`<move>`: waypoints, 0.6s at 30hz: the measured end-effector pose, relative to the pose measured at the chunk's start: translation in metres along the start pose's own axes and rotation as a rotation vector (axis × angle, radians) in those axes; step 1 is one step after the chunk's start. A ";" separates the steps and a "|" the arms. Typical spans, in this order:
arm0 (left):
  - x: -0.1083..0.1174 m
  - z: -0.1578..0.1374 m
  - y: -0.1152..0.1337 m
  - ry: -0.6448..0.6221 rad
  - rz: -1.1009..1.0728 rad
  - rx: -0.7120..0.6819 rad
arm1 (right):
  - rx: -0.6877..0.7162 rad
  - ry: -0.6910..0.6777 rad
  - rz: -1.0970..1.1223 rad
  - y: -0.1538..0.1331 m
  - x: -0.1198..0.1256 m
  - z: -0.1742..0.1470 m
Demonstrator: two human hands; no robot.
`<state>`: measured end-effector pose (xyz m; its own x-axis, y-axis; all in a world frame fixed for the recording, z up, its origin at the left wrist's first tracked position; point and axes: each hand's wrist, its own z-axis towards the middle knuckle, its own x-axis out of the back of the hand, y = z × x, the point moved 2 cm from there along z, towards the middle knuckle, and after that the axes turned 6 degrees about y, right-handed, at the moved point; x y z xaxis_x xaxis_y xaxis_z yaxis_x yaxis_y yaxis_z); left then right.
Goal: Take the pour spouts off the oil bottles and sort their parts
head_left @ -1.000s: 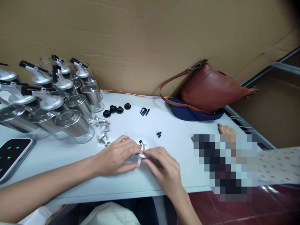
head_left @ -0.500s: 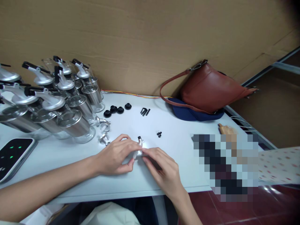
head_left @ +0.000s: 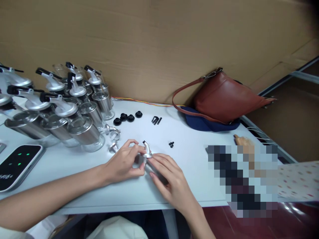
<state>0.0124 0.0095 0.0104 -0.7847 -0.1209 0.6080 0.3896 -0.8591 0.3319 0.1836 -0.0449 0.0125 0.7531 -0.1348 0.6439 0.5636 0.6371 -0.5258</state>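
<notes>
A silver pourer spout (head_left: 147,154) with a small black tip stands upright just above the table's front part. My left hand (head_left: 124,161) is closed on it, thumb and fingers pinching its stem and round flange from the left. From the right, the fingertips of my right hand (head_left: 169,177) meet the flange; its thumb is lower and a little apart. Beside my left hand lie loose silver pourer spouts (head_left: 113,147). Farther back sit several black ribbed stoppers (head_left: 131,118), black lever pieces (head_left: 157,120) and small black caps (head_left: 171,144).
Glass-and-steel bottles (head_left: 86,131), several with pourers over them, crowd the left. A black-faced device (head_left: 21,166) with green lights lies at front left. At the back right, a brown bag (head_left: 224,98) rests on a navy cap (head_left: 199,122). A blurred patch covers the right side.
The pourer spout has tilted, its tip now pointing up and left. My right fingers have shifted slightly round its flange. The whole view has moved a little.
</notes>
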 end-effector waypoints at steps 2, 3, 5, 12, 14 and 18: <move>0.000 0.000 -0.001 -0.010 -0.003 0.026 | -0.002 -0.011 -0.035 0.001 -0.001 0.000; 0.000 0.000 -0.001 -0.014 -0.007 0.037 | -0.005 -0.017 -0.050 0.001 -0.001 -0.001; 0.000 0.001 -0.001 -0.018 -0.018 0.053 | -0.014 -0.031 -0.078 0.000 -0.001 -0.001; 0.001 0.001 -0.001 -0.050 -0.067 0.077 | -0.022 -0.047 -0.114 -0.002 0.000 0.002; 0.002 0.002 0.000 -0.048 -0.064 0.055 | -0.013 -0.025 -0.106 -0.001 0.000 0.002; 0.004 0.003 0.001 -0.058 -0.012 -0.009 | -0.012 -0.011 -0.077 0.001 0.000 -0.002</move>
<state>0.0116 0.0096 0.0155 -0.7600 -0.0819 0.6448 0.3758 -0.8647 0.3331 0.1847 -0.0452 0.0105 0.7034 -0.1744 0.6891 0.6238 0.6162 -0.4808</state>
